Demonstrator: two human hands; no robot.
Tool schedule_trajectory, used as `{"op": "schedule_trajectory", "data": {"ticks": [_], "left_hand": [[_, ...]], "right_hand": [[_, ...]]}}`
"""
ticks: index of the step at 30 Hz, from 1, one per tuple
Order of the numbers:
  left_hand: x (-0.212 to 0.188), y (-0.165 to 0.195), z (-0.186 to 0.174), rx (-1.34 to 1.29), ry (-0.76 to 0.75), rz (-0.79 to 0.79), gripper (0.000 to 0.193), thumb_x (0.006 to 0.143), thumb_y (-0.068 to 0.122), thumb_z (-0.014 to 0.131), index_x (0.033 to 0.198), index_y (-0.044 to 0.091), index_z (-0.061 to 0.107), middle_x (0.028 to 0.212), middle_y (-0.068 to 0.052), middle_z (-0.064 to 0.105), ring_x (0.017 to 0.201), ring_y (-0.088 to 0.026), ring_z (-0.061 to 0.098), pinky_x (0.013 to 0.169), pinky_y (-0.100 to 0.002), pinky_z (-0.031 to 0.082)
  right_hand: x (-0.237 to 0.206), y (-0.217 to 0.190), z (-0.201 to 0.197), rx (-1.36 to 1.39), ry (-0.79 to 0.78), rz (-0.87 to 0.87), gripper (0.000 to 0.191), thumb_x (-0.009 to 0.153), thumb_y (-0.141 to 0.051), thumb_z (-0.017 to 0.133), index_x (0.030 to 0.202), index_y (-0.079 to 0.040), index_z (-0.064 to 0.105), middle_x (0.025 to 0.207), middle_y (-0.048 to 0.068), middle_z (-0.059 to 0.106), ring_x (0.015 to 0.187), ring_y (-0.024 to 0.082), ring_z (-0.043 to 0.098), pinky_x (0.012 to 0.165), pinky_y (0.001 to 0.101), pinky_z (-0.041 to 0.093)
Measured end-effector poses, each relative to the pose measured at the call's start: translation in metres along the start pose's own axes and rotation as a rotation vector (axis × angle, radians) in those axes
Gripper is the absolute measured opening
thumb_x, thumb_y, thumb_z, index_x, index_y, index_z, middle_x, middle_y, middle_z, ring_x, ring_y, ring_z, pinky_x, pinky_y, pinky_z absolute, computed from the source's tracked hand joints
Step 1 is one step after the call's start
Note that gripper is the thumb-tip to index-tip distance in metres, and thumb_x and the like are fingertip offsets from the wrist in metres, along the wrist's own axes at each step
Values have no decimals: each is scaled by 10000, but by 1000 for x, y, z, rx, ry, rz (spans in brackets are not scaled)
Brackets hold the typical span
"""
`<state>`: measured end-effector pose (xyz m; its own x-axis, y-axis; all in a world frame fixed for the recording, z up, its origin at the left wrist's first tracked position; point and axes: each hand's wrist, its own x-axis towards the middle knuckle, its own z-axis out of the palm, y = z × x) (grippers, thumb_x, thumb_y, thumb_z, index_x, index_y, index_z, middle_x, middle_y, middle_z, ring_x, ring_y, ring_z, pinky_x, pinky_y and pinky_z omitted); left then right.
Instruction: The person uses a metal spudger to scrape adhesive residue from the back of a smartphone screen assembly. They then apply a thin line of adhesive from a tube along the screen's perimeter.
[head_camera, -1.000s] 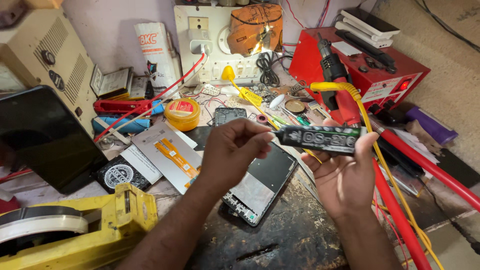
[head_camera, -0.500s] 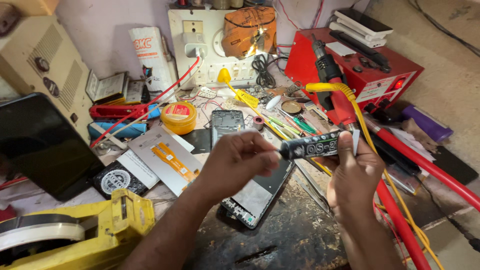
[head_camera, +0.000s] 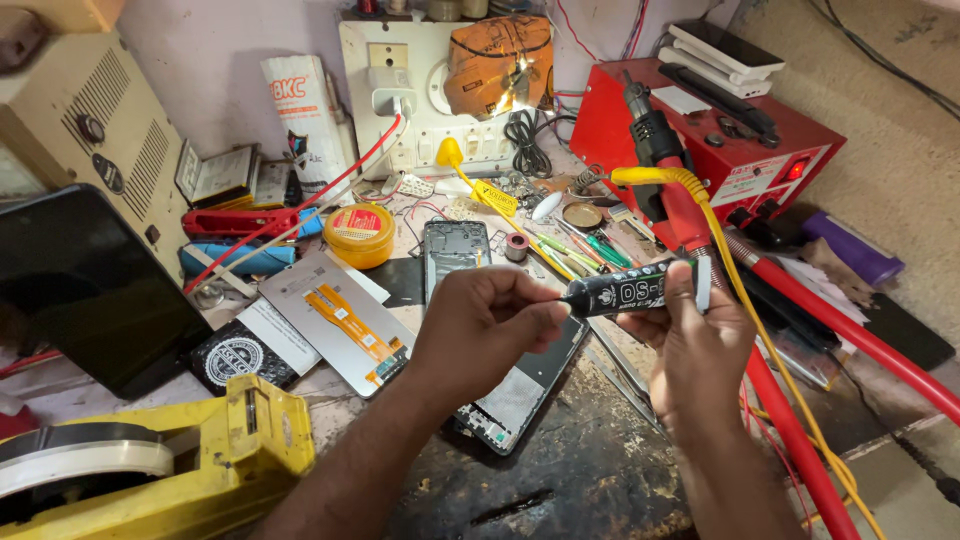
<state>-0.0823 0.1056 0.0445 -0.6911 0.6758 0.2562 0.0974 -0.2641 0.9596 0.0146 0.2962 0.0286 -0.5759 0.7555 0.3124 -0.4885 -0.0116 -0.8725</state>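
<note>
Two bare hands meet above the centre of the cluttered workbench (head_camera: 600, 470), sharing one black glue tube (head_camera: 630, 288) held roughly level. Left hand (head_camera: 480, 325): fingers curled together, thumb and fingertips pinched on the nozzle end of the tube. Right hand (head_camera: 690, 345): fingers wrapped up around the rear half of the tube, thumb pressed on top near the crimped white tail. Directly below the hands lies an opened phone (head_camera: 520, 385), its dark panel facing up, partly hidden by the left hand. A bare phone frame (head_camera: 455, 250) lies just beyond it, farther from the person. To the left of the hands rests a display panel with an orange flex cable (head_camera: 335, 320), and a round yellow tin (head_camera: 362, 233) sits behind that. A yellow tape dispenser (head_camera: 200, 455) occupies the near left corner. A red power supply unit (head_camera: 720, 150) stands at the back right, with a thick red hose (head_camera: 800, 450) running down past the right wrist. A white wall socket board (head_camera: 400, 90) is mounted behind the bench.
</note>
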Motion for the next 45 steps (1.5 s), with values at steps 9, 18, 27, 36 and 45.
{"op": "schedule_trajectory", "data": {"ticks": [9, 18, 27, 36, 45], "left_hand": [[2, 7, -4, 97, 142, -23, 151, 896, 114, 755, 955, -25, 744, 806, -80, 775, 703, -89, 716, 646, -255, 615], [2, -19, 15, -200, -36, 11, 406, 837, 78, 782, 1201, -29, 640, 1010, -98, 759, 886, -93, 763, 790, -237, 635], [-2, -16, 16, -295, 101, 8, 420, 855, 200, 815, 1183, -35, 695, 947, -88, 763, 820, -89, 700, 732, -252, 612], [3, -4, 16, -215, 287, 83, 408, 788, 80, 824, 1160, -32, 699, 995, -92, 759, 836, -112, 717, 726, -265, 637], [5, -9, 14, -160, 343, 179, 365, 818, 68, 817, 1144, -37, 690, 1026, -99, 749, 870, -113, 728, 768, -255, 632]], "right_hand": [[-4, -1, 2, 50, -83, -25, 250, 1041, -285, 634, 970, -46, 651, 794, 71, 701, 627, 145, 682, 547, 279, 569], [3, 7, -9, 94, -56, 87, 244, 1040, -284, 656, 984, -46, 669, 803, 47, 699, 619, 129, 672, 555, 262, 561], [7, 9, -9, 251, -149, 193, 246, 1029, -318, 646, 1028, -72, 652, 849, 57, 713, 711, 147, 707, 611, 269, 585], [9, 11, -10, 339, -186, 317, 166, 1007, -234, 703, 1048, -83, 647, 910, 41, 722, 814, 143, 707, 714, 264, 584], [-2, 0, 1, 171, -134, 100, 115, 985, -143, 703, 1069, -78, 660, 947, 44, 731, 805, 137, 705, 700, 276, 591]]}}
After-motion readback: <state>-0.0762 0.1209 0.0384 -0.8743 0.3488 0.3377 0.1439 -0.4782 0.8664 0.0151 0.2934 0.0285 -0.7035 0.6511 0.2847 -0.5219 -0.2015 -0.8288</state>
